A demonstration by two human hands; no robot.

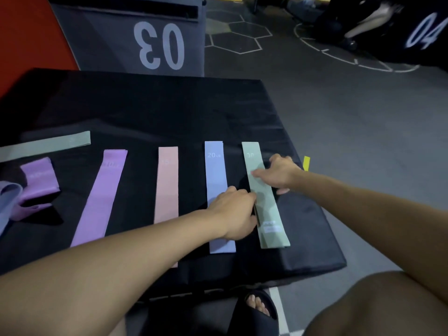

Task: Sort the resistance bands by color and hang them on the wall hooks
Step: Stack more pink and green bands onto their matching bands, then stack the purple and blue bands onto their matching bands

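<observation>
A sandalled foot (260,309) shows at the black padded box's (169,105) near edge. Toward its right edge lies the green band (266,202); the left hand (234,214) pinches its left side with curled fingers, while the right hand (278,173) presses flat fingers on it. Leftward lie the blue band (217,170), pink band (167,185) and purple band (101,197). A grey box (116,40) marked 03 stands beyond.

Both arms extended forward over the green band (265,197).
The left hand (234,214) lies at the band's left edge, fingers curled onto that edge; the right hand (278,174) rests across the band's upper half, fingers spread flat and pointing left, forearm bare.
</observation>
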